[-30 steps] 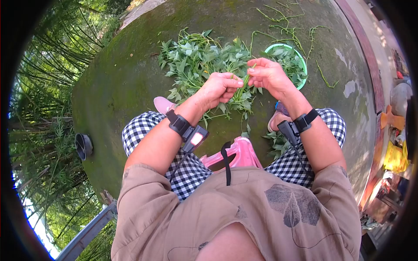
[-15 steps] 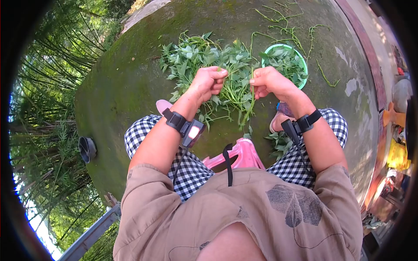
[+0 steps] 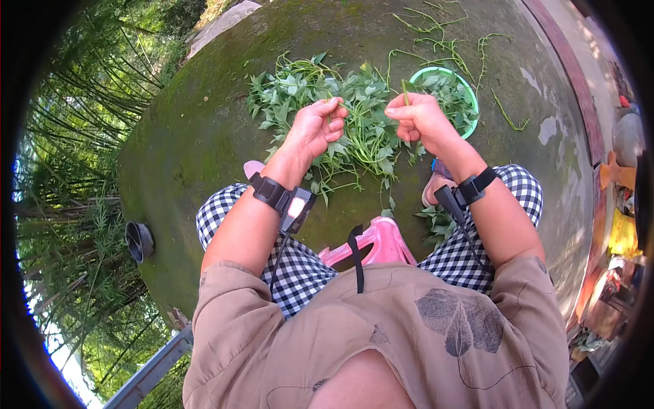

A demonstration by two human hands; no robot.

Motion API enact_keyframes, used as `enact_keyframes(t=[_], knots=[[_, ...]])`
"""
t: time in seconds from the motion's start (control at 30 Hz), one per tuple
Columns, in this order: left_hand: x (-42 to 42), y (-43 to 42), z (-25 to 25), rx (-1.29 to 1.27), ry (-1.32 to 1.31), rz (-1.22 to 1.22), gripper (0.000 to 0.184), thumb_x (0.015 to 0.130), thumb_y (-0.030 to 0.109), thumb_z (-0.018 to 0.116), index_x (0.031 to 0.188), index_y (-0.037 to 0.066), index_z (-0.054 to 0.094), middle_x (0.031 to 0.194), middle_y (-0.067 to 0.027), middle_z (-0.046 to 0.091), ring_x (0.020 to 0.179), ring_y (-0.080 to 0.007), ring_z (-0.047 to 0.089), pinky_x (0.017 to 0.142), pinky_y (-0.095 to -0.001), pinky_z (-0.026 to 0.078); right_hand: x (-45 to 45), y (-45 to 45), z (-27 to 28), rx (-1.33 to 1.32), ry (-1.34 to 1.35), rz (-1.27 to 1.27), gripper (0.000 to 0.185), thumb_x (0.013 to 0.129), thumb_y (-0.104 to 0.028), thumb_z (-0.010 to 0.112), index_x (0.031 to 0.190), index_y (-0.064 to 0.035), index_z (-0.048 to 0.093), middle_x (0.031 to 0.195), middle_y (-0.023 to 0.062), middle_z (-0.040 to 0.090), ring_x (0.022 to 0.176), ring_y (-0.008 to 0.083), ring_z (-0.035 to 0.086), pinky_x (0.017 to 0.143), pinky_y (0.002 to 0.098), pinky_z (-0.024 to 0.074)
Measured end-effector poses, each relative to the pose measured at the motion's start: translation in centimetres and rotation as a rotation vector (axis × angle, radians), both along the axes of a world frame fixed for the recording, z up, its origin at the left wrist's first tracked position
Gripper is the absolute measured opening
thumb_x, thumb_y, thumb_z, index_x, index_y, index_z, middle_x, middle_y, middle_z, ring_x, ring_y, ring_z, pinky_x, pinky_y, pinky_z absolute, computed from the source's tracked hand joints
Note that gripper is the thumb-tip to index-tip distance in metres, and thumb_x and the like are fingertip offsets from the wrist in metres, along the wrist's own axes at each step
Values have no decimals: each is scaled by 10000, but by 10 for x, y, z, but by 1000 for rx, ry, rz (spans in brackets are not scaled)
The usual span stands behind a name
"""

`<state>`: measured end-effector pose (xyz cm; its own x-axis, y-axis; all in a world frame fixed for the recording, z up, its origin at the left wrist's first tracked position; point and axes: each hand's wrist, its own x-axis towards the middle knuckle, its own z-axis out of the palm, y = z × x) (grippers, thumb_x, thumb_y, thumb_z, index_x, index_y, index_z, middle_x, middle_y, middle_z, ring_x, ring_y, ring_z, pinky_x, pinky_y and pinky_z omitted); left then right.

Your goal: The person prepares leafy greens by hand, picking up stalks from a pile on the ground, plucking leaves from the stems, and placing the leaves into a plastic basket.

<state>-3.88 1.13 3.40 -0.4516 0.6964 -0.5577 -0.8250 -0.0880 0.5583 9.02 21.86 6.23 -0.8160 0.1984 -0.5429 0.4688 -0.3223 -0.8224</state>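
My left hand is closed in a pinch over the left part of a leafy green vine pile, and a thin bit of green stem shows at its fingertips. To the right, my right hand pinches a green stem whose end sticks up past the thumb and forefinger. The two hands are apart. Beneath them the pile lies on the mossy ground, with loose stems trailing toward me. Just beyond my right hand stands a round bowl with a light green rim, holding picked leaves.
Stripped vine stems lie scattered beyond the bowl. A pink plastic stool shows between my knees. More leaves rest by my right foot. A dark pot sits at the left edge, beside bamboo.
My right hand has risen slightly, and the stem in it now points upward instead of hanging down. My left hand has moved a little left and turned, showing more of its palm.
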Motion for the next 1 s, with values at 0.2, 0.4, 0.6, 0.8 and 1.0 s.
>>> enact_keyframes(t=[0.2,0.4,0.6,0.8,1.0], knots=[[9,3,-6,26,-33,-64,136,986,174,484,1026,56,538,749,-36,577,527,-88,428,414,-223,308,-2,-26,-15,220,101,184,132,806,-96,705,813,20,643,614,16,572,393,78,441,383,249,344],[16,3,2,-456,558,28,155,948,135,527,1021,41,625,639,22,514,507,-66,385,453,-218,299,-4,-14,-15,203,-100,285,127,793,-82,700,765,11,619,559,13,510,373,96,430,358,262,336],[39,6,-1,-464,1545,-441,123,829,132,601,894,56,672,668,-86,600,623,-237,607,578,-371,467,-5,-20,-10,332,-75,421,147,773,-104,701,739,5,609,593,51,544,399,133,478,387,307,369],[50,9,-9,-438,1678,-492,141,775,165,581,825,43,632,736,-159,625,716,-357,623,646,-452,494,-5,-17,-10,785,41,584,214,748,-198,706,821,-5,648,746,160,651,676,294,622,630,415,469],[51,13,-13,-293,886,-151,84,810,77,549,774,14,591,579,37,463,491,-75,415,445,-247,319,-6,-24,0,758,50,531,232,760,-232,700,827,-14,654,783,183,655,746,336,630,669,424,471]])
